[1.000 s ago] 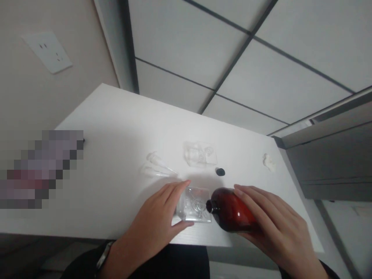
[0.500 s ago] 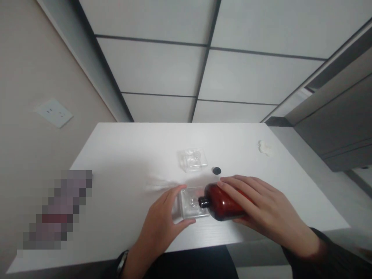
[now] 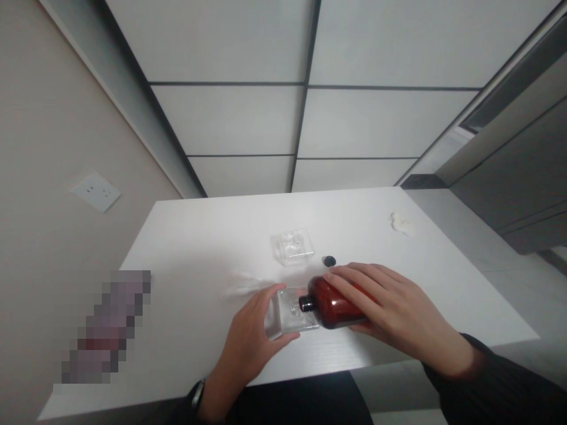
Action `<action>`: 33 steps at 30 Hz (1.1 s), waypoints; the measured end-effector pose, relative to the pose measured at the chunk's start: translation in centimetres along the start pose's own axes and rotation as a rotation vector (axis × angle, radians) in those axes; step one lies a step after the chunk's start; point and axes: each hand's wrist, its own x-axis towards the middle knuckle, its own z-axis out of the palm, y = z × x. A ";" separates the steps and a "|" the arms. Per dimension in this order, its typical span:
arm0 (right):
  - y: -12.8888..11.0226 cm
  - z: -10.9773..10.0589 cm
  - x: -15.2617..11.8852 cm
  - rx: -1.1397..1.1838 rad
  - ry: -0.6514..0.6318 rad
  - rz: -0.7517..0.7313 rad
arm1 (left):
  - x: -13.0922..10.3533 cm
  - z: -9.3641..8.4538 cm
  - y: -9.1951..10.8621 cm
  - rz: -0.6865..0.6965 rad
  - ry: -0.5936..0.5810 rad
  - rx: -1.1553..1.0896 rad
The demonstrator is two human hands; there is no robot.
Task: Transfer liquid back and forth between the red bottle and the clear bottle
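Observation:
My right hand (image 3: pixel 390 301) is wrapped round a dark red-brown bottle (image 3: pixel 334 307), tilted on its side with its black open neck pointing left. The neck is over a clear square container (image 3: pixel 295 321). My left hand (image 3: pixel 252 330) holds that container at its left side, thumb at the near edge and fingers at the far edge. Whether liquid is leaving the neck cannot be made out. A second clear container (image 3: pixel 296 247) stands behind the first. A small black cap (image 3: pixel 329 261) lies on the table beyond the bottle.
The white table (image 3: pixel 199 248) bears a crumpled white piece (image 3: pixel 401 223) at the back right. A blurred-out pinkish object (image 3: pixel 108 327) lies at the left edge. White panels rise behind the table, and a wall with a socket plate (image 3: pixel 97 192) is at the left.
The view has shifted slightly. The bottle and my right hand appear a little farther left and up, with the neck farther over the container. My left hand keeps its hold.

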 end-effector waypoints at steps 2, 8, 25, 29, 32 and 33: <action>0.0 -0.1 0.1 0.002 0.000 0.004 | 0.0 -0.1 0.1 -0.004 -0.001 0.000; 0.1 0.0 0.0 0.005 0.001 0.002 | 0.1 0.0 0.2 0.002 -0.008 0.012; 0.3 0.0 0.0 -0.024 0.017 -0.023 | 0.1 0.3 -0.2 0.038 0.011 0.008; 0.3 -0.1 0.0 -0.018 0.010 -0.025 | 0.1 0.3 -0.2 0.048 0.010 0.003; 0.4 -0.1 0.1 -0.011 0.010 -0.025 | 0.1 0.4 -0.2 0.047 0.011 0.005; 0.4 -0.1 0.1 -0.010 0.012 -0.026 | 0.1 0.4 -0.2 0.042 0.013 0.007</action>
